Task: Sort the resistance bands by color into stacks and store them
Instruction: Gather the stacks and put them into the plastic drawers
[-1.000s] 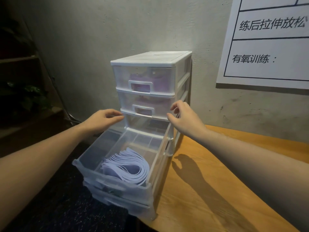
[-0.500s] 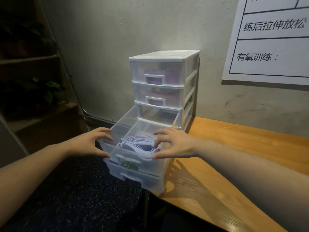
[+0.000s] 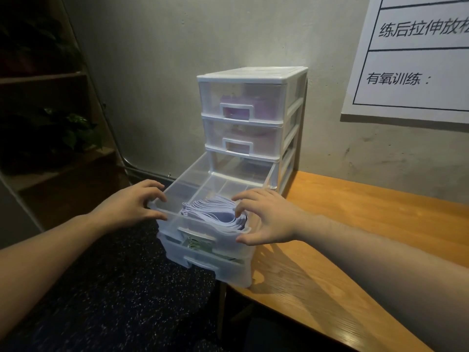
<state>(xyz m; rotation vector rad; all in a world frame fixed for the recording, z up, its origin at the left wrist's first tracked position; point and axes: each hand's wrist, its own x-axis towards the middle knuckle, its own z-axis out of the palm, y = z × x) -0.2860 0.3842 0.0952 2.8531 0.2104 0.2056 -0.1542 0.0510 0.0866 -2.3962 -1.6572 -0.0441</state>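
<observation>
The stack of pale purple resistance bands [image 3: 215, 214] lies in the front of the clear plastic drawer [image 3: 177, 185], which is pulled far out of the white plastic drawer tower [image 3: 253, 74]. I have one hand at each front corner of this drawer. My left hand [image 3: 129, 205] has bent fingers on the left corner, thumb under the rim. My right hand [image 3: 270, 219] curls over the right corner, its fingertips just beside the bands. Both look like they grip the drawer, not the bands.

I think the job now is to slide the drawer shut. I should push both corners the same, slow and straight, so it does not jam. I must keep my fingers off the bands so the stack stays neat.

The drawer below the open drawer also sticks out, with something green inside. The two drawers above are shut, and I see purple shapes in them.

The tower stands on a wooden counter [image 3: 355, 224], at its left end. Behind the tower is a grey wall. A white paper sign [image 3: 418, 59] hangs to the tower's right. Dark shelves and a plant [image 3: 73, 128] are to its left. A dark speckled floor [image 3: 114, 288] is below.
</observation>
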